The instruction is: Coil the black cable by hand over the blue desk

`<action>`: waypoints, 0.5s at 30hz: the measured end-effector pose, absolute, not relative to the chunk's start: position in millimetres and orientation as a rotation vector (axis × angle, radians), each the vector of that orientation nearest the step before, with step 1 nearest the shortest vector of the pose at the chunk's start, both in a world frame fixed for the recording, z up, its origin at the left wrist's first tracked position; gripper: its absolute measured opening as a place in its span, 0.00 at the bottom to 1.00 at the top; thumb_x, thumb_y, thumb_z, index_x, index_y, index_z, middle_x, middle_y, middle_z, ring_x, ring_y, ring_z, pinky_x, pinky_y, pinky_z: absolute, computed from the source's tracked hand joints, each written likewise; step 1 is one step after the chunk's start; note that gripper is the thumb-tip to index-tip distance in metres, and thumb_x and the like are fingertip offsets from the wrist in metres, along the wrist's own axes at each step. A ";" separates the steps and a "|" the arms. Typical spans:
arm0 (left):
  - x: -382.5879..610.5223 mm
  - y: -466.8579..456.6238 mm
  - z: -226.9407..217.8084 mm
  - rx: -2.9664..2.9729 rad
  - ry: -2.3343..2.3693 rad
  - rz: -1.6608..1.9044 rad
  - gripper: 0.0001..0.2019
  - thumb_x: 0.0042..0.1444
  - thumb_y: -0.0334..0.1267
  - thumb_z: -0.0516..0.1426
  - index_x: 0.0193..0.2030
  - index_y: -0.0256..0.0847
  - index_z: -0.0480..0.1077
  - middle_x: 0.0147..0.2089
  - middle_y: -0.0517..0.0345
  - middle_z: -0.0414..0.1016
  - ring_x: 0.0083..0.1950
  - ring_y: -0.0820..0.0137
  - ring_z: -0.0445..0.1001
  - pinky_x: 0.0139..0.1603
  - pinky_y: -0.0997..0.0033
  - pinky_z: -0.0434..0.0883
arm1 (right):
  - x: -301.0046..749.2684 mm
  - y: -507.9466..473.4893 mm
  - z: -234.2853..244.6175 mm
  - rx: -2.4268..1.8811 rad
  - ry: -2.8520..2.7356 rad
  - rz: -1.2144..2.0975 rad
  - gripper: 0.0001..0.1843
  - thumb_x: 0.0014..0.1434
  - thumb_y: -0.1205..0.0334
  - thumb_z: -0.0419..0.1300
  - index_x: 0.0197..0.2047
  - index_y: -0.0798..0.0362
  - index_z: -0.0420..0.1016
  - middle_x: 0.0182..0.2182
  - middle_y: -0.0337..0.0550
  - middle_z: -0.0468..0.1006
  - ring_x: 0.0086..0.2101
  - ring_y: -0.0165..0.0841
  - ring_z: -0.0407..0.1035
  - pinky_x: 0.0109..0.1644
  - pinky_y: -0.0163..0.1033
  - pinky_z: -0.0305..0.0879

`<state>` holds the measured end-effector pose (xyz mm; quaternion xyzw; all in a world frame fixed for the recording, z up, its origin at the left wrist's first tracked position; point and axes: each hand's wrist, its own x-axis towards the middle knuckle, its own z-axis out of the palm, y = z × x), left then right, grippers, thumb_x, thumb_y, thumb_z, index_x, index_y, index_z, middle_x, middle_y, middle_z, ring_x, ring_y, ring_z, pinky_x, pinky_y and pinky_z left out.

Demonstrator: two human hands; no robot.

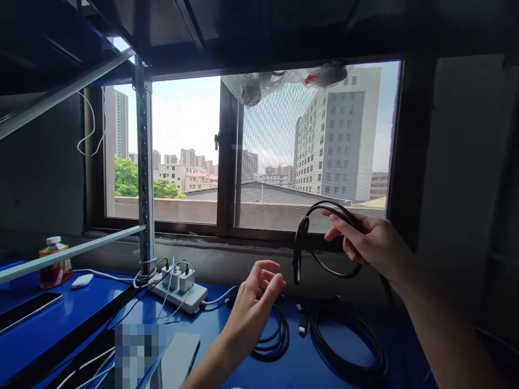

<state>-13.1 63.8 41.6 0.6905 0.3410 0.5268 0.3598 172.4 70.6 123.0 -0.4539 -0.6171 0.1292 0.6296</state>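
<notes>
A looped black cable (300, 243) hangs in the air from my right hand (373, 240), whose fingers and thumb close on the loop's right side. Left of it and lower, my left hand (259, 300) is raised with bent, parted fingers and holds nothing. Under my left hand lies a coiled black cable (279, 340) on the blue surface, partly hidden by the wrist. A larger black cable coil (348, 362) rests below my right hand. Between the two coils is a USB plug (302, 327).
A white power strip (180, 294) with plugged-in chargers stands left of my hands, by a metal shelf post (145, 162). A phone (178, 356), a bottle (54, 262) and a white mouse-like object (82, 281) lie further left. A dark shelf (259, 32) hangs overhead before the window.
</notes>
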 end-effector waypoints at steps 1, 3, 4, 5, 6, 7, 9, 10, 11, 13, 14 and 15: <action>-5.6 62.4 41.3 1.760 0.881 1.360 0.21 0.53 0.55 0.50 0.45 0.40 0.64 0.39 0.53 0.73 0.36 0.70 0.68 0.37 0.72 0.64 | 163.7 62.5 119.9 -1.038 -1.439 0.332 0.30 0.43 0.41 0.59 0.39 0.57 0.78 0.18 0.42 0.73 0.09 0.22 0.52 0.10 0.30 0.45; 8.1 58.0 44.7 1.732 0.844 1.398 0.23 0.52 0.55 0.51 0.47 0.40 0.63 0.40 0.53 0.72 0.37 0.70 0.68 0.37 0.72 0.64 | 146.8 46.7 110.2 -1.000 -1.404 0.325 0.30 0.46 0.42 0.59 0.45 0.55 0.76 0.19 0.40 0.73 0.08 0.21 0.51 0.10 0.29 0.45; 13.4 55.6 48.3 1.733 0.831 1.446 0.22 0.52 0.55 0.51 0.45 0.40 0.64 0.37 0.54 0.72 0.35 0.70 0.68 0.36 0.72 0.64 | 139.1 39.6 104.7 -0.988 -1.397 0.343 0.30 0.47 0.43 0.59 0.48 0.55 0.75 0.18 0.39 0.73 0.08 0.21 0.52 0.10 0.28 0.46; 17.2 53.1 53.0 1.742 0.830 1.501 0.20 0.52 0.54 0.51 0.41 0.40 0.65 0.34 0.55 0.72 0.34 0.70 0.67 0.35 0.73 0.64 | 132.0 33.6 99.6 -0.958 -1.366 0.345 0.30 0.47 0.43 0.59 0.48 0.54 0.75 0.15 0.37 0.70 0.08 0.21 0.50 0.09 0.28 0.45; 19.2 50.8 58.1 1.757 0.840 1.528 0.19 0.52 0.54 0.51 0.38 0.40 0.66 0.32 0.56 0.71 0.32 0.70 0.67 0.33 0.73 0.64 | 125.7 29.2 95.2 -0.946 -1.325 0.362 0.30 0.47 0.43 0.59 0.48 0.54 0.76 0.12 0.35 0.66 0.08 0.21 0.49 0.10 0.27 0.44; 19.5 48.5 63.1 1.782 0.863 1.535 0.18 0.51 0.54 0.51 0.35 0.39 0.67 0.30 0.56 0.70 0.31 0.71 0.66 0.32 0.73 0.63 | 120.1 26.5 91.7 -0.946 -1.284 0.387 0.30 0.47 0.43 0.60 0.48 0.54 0.76 0.10 0.33 0.63 0.08 0.21 0.49 0.10 0.27 0.45; 15.4 44.2 71.4 1.863 0.906 1.488 0.15 0.51 0.51 0.52 0.31 0.39 0.67 0.30 0.57 0.69 0.31 0.71 0.66 0.30 0.74 0.63 | 111.0 27.0 87.3 -0.926 -1.209 0.441 0.31 0.46 0.42 0.61 0.48 0.55 0.76 0.10 0.33 0.62 0.09 0.21 0.50 0.10 0.26 0.46; 11.7 42.2 74.1 1.915 0.920 1.462 0.13 0.51 0.48 0.53 0.30 0.40 0.67 0.31 0.57 0.70 0.31 0.71 0.67 0.30 0.74 0.63 | 107.2 30.0 86.1 -0.916 -1.174 0.472 0.32 0.45 0.42 0.61 0.48 0.55 0.76 0.11 0.33 0.63 0.10 0.22 0.51 0.10 0.26 0.47; 7.7 40.7 75.8 1.965 0.928 1.451 0.10 0.51 0.44 0.53 0.29 0.40 0.68 0.32 0.57 0.70 0.32 0.71 0.67 0.31 0.75 0.64 | 103.8 34.4 85.2 -0.897 -1.148 0.508 0.33 0.45 0.42 0.61 0.49 0.55 0.75 0.12 0.34 0.64 0.10 0.22 0.52 0.11 0.26 0.48; 0.2 40.6 76.7 2.025 0.958 1.500 0.06 0.50 0.39 0.53 0.29 0.41 0.69 0.35 0.57 0.71 0.31 0.72 0.68 0.30 0.75 0.64 | 98.4 45.3 83.5 -0.852 -1.107 0.572 0.35 0.45 0.43 0.61 0.52 0.56 0.72 0.12 0.34 0.64 0.12 0.23 0.55 0.12 0.26 0.50; -2.7 42.7 76.3 2.021 0.984 1.539 0.06 0.49 0.38 0.53 0.30 0.41 0.69 0.35 0.57 0.72 0.31 0.73 0.69 0.30 0.76 0.63 | 96.3 50.8 82.3 -0.831 -1.107 0.597 0.36 0.45 0.44 0.61 0.54 0.57 0.70 0.13 0.34 0.65 0.13 0.24 0.57 0.12 0.27 0.52; -4.7 46.6 75.7 1.986 1.016 1.579 0.06 0.49 0.38 0.53 0.31 0.42 0.69 0.35 0.57 0.72 0.30 0.72 0.69 0.28 0.76 0.63 | 94.9 55.9 81.0 -0.805 -1.128 0.616 0.38 0.45 0.44 0.61 0.56 0.57 0.68 0.14 0.34 0.66 0.14 0.25 0.60 0.13 0.27 0.54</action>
